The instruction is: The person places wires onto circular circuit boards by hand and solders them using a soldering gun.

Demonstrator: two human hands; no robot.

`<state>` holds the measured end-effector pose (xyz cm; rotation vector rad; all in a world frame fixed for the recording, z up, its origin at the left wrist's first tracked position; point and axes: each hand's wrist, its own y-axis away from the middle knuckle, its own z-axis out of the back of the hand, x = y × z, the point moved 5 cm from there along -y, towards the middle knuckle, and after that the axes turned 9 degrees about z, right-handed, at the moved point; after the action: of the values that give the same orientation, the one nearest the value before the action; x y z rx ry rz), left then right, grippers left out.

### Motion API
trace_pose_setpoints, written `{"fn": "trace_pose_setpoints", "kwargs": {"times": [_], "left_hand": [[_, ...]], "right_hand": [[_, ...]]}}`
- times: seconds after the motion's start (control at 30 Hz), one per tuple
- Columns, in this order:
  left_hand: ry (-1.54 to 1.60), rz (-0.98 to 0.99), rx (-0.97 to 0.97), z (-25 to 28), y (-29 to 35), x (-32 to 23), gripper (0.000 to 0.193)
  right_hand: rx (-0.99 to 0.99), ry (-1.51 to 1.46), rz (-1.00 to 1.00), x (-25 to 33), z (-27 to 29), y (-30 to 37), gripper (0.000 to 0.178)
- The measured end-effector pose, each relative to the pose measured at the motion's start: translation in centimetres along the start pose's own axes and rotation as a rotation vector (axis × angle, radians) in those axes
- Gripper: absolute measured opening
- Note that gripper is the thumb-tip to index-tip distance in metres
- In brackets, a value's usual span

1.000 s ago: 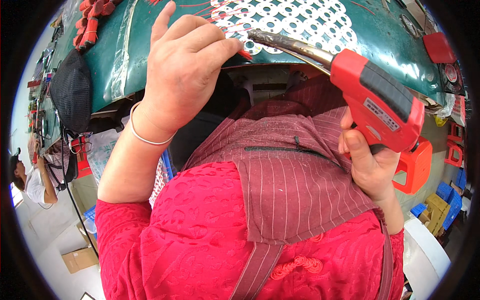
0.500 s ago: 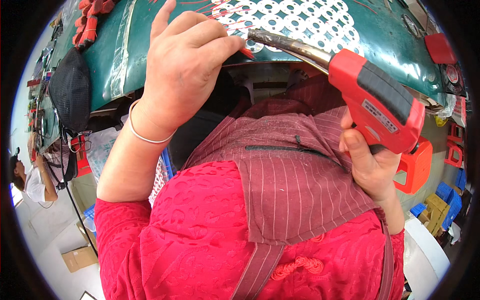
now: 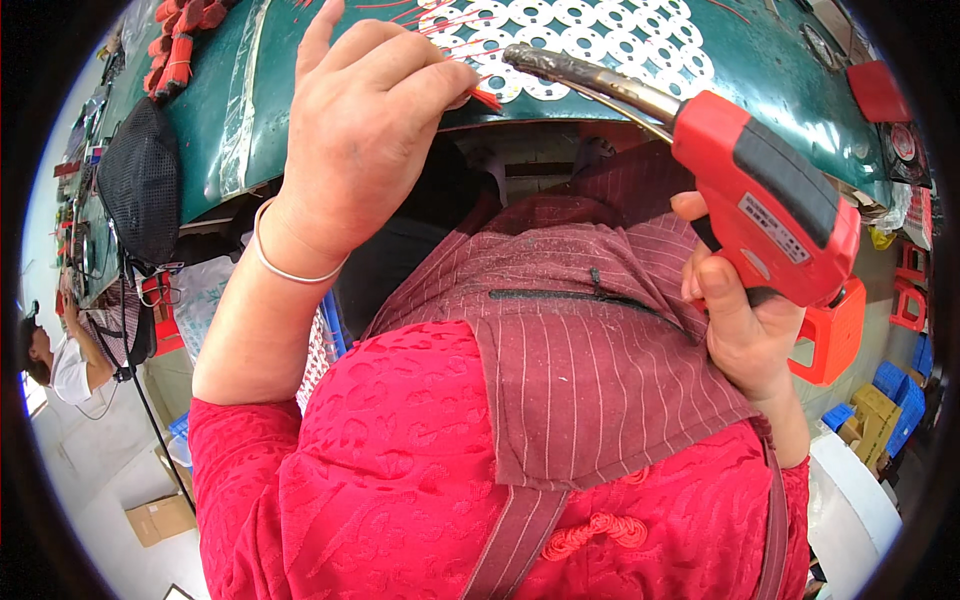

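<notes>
My left hand (image 3: pixel 355 140) is raised over the near edge of the table, thumb and index finger pinched together. A small bunch of red wires (image 3: pixel 486 100) pokes out past those fingertips; the pinch itself is partly hidden. In my right hand (image 3: pixel 745 325) is a red and black soldering gun (image 3: pixel 765 200), gripped by its handle. Its long metal barrel points up and left, ending in a dark, burnt-looking tip (image 3: pixel 520 57) a short way from the left fingertips. Beneath the tip lie white ring-shaped discs (image 3: pixel 625 45) in rows, with thin red wires across the left ones.
The green table (image 3: pixel 215 130) spans the top. Bundles of red wire (image 3: pixel 178 60) lie at its far left, near a black mesh object (image 3: pixel 140 180). A red stool (image 3: pixel 835 335) stands at right, with blue bins (image 3: pixel 905 410) beyond. Another person (image 3: pixel 70 365) is at far left.
The soldering gun has shifted slightly right, so its tip is farther from my left fingertips. My left hand has drawn a little to the left, still pinching the wires.
</notes>
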<state>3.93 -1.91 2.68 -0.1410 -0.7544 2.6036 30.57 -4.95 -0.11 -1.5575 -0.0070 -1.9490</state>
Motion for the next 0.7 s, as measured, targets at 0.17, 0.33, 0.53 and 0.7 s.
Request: {"fn": "trace_pose_setpoints", "kwargs": {"times": [0.17,0.33,0.53,0.7], "left_hand": [[0.017,0.014,-0.057,0.3,-0.1,-0.3,0.017],[-0.014,-0.005,-0.086,0.9,0.2,-0.7,0.02],[0.061,-0.037,-0.073,0.8,0.1,-1.4,0.022],[0.092,-0.003,-0.065,0.5,0.1,-1.5,0.023]], "right_hand": [[0.003,-0.005,0.018,0.0,0.1,0.1,0.048],[-0.032,-0.048,-0.03,-0.3,0.4,0.4,0.049],[-0.122,-0.136,-0.052,-0.2,0.3,0.8,0.05],[-0.077,-0.102,-0.034,-0.1,0.5,0.8,0.051]]}}
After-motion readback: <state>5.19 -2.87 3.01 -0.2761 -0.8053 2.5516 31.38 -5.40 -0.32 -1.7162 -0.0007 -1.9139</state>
